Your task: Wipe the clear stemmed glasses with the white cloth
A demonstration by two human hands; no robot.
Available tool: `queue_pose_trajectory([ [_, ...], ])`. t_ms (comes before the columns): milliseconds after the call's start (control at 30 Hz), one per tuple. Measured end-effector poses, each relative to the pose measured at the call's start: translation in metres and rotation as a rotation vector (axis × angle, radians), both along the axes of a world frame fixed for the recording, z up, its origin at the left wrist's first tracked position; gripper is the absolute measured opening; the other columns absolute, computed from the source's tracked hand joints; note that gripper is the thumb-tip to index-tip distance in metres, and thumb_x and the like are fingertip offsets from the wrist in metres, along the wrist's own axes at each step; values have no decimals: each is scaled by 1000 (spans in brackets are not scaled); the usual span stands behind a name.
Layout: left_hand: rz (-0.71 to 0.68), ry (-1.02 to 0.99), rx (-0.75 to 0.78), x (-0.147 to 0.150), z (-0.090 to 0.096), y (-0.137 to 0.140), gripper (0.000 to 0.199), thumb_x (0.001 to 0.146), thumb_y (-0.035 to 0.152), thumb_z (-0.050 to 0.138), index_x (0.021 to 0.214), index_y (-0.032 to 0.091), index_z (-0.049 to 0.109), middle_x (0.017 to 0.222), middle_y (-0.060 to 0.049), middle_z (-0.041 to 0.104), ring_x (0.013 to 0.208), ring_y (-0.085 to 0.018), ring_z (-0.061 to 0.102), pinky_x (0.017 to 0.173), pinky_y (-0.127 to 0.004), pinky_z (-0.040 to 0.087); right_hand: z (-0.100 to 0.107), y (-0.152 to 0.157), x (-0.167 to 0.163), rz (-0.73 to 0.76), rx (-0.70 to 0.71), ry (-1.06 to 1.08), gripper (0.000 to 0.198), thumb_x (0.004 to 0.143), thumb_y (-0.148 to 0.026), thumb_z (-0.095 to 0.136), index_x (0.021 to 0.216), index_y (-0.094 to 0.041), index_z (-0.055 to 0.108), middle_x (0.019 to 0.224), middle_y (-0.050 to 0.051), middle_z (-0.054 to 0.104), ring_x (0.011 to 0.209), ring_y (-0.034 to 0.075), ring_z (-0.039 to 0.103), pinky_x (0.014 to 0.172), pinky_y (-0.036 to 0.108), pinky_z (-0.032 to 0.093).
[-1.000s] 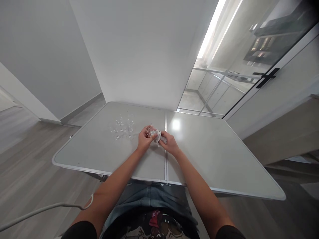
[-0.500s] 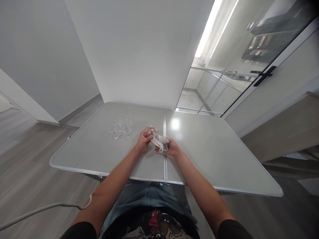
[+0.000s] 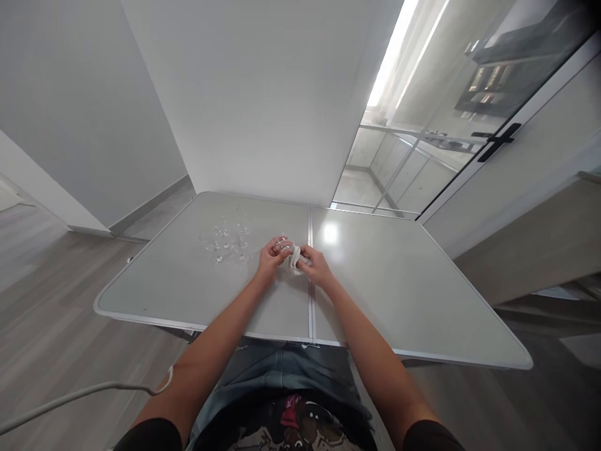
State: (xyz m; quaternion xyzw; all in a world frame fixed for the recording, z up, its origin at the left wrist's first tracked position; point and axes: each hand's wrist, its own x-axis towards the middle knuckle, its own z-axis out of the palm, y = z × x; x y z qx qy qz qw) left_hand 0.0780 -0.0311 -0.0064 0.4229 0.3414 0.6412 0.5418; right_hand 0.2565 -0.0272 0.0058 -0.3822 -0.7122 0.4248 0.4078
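My left hand [image 3: 271, 255] is closed around a clear drinking glass [image 3: 283, 243], tilted above the middle of the table. In my right hand [image 3: 317, 265] is a folded whitish cloth [image 3: 295, 258], pressed against the right end of the glass. Part of the glass is hidden by my fingers and the cloth. To the left, several clear glasses [image 3: 225, 241] stand grouped on the table; their outlines are faint.
The grey folding table [image 3: 394, 300] has a metal seam [image 3: 310, 313] across its middle and a pale rim. A white wall [image 3: 263, 106] rises behind it. At the right is a glass door with a black handle [image 3: 498, 143]. A pale cable [image 3: 107, 386] hangs at the lower left.
My right hand has shifted slightly up and turned over, its back now facing up. The cloth has bunched closer against the glass. My left hand has barely moved.
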Motion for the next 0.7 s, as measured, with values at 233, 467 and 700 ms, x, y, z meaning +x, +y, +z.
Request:
queue_pose_trajectory([
  [233, -204, -15, 45, 1, 3, -4, 68, 61, 40, 92, 119, 17, 65, 114, -14, 73, 92, -23, 69, 65, -26, 49, -11, 9, 7, 238, -743, 514, 20, 75, -36, 65, 81, -17, 64, 72, 5, 65, 61, 16, 55, 53, 28, 45],
  [467, -4, 13, 81, 2, 0, -1, 60, 66, 40, 90, 116, 18, 67, 110, -12, 75, 98, -24, 70, 81, -32, 53, -2, 4, 3, -5, -137, 128, 19, 83, -38, 65, 90, -20, 69, 79, 2, 66, 73, 18, 57, 69, 29, 44],
  [700, 41, 44, 38, 0, -2, 0, 60, 68, 41, 89, 118, 18, 66, 110, -12, 75, 98, -23, 70, 76, -30, 53, 1, -1, 1, -124, 210, -120, 17, 82, -32, 64, 95, -22, 68, 88, 6, 68, 86, 23, 59, 88, 38, 43],
])
